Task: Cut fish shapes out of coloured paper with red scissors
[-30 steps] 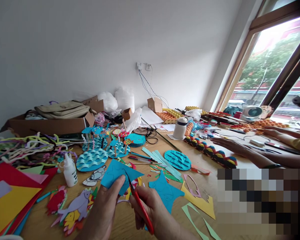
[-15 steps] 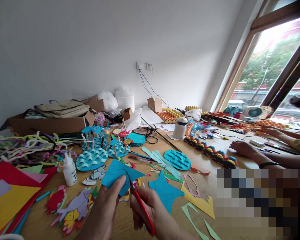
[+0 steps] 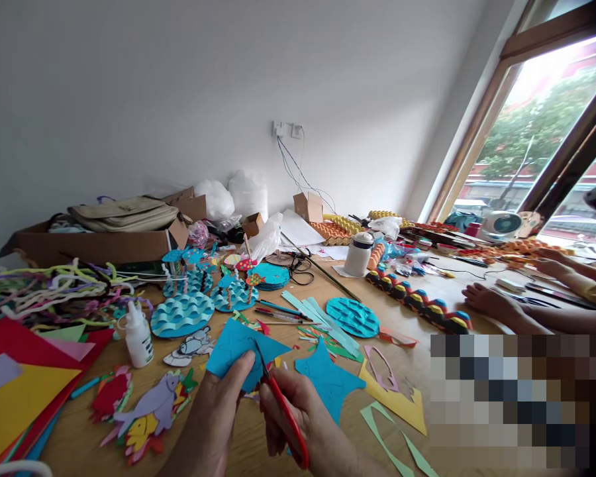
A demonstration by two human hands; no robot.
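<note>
My left hand (image 3: 218,404) pinches a sheet of blue paper (image 3: 228,344), thumb on top, with faint drawn lines showing on it. In my right hand (image 3: 298,411) is a pair of red-handled scissors (image 3: 285,414), their dark blades meeting the paper's right part. Just right of the hands lies a blue paper piece with pointed corners (image 3: 328,381). Paper fish cut-outs (image 3: 151,407) in purple, yellow and red are piled left of my left hand. A grey-and-white fish cut-out (image 3: 189,348) rests behind them.
A white glue bottle (image 3: 139,338) stands at left, near coloured paper sheets (image 3: 24,397). Blue wavy discs (image 3: 183,315) and pens (image 3: 283,313) lie beyond my hands. Paper scraps (image 3: 397,397) lie at right, beyond them a painted egg-carton strip (image 3: 417,301). Another person's hand (image 3: 491,305) rests on the table.
The blue paper and both hands have shifted slightly to the right, with the scissors still at the paper. The other person's hand at right has moved a little.
</note>
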